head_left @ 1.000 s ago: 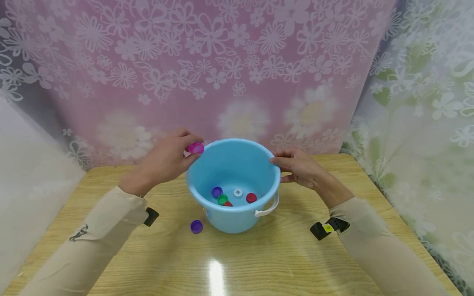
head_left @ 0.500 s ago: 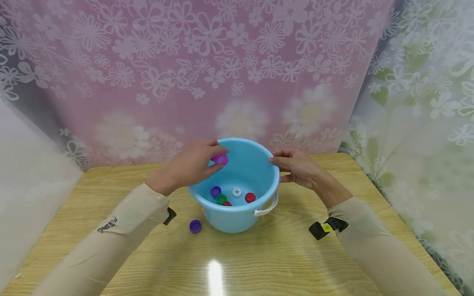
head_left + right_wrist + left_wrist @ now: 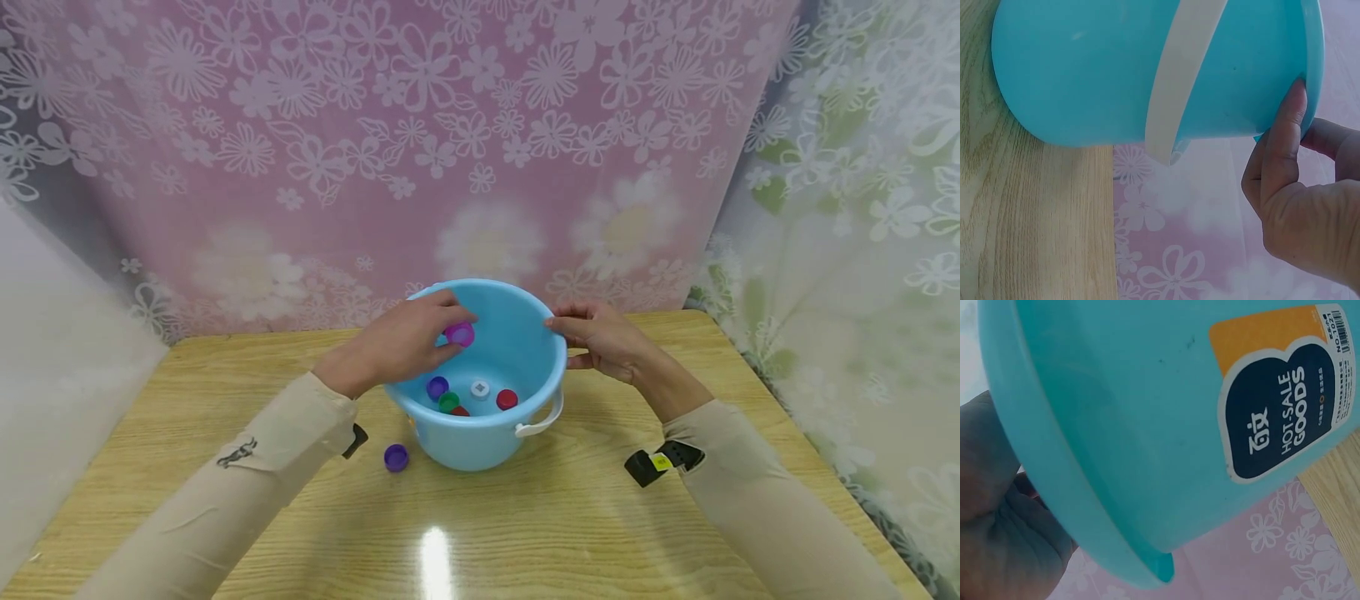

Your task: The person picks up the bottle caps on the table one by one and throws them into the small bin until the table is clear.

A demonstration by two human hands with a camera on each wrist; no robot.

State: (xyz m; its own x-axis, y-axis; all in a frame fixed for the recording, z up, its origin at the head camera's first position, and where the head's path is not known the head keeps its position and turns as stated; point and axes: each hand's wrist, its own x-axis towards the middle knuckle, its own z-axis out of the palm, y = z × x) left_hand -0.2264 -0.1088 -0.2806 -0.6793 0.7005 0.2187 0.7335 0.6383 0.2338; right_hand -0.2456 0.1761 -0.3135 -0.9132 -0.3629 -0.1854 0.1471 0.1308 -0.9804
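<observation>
My left hand (image 3: 408, 337) reaches over the left rim of a light blue plastic bucket (image 3: 468, 442). Between its thumb and fingers it pinches a magenta bottle cap (image 3: 460, 335), above the bucket's bottom. The left wrist view shows part of this hand (image 3: 1010, 531) past the rim, with the cap hidden. On the far right side, my right hand (image 3: 600, 337) grips the rim, its thumb and fingers (image 3: 1285, 140) on either side of the lip. On the bucket's bottom lie several caps, among them a purple cap (image 3: 437, 388), a green cap (image 3: 448, 402), a white cap (image 3: 480, 390) and a red cap (image 3: 507, 400).
Another purple cap (image 3: 396, 457) lies on the wooden table (image 3: 570, 533), just left of the bucket's base. A white handle (image 3: 542, 423) hangs at the bucket's front right. A pink floral curtain (image 3: 480, 167) hangs behind the table, with pale floral cloth (image 3: 847, 275) at the right.
My left hand has carried the magenta cap rightward from outside the left rim, then slightly down into the bucket. The right hand stays on the rim.
</observation>
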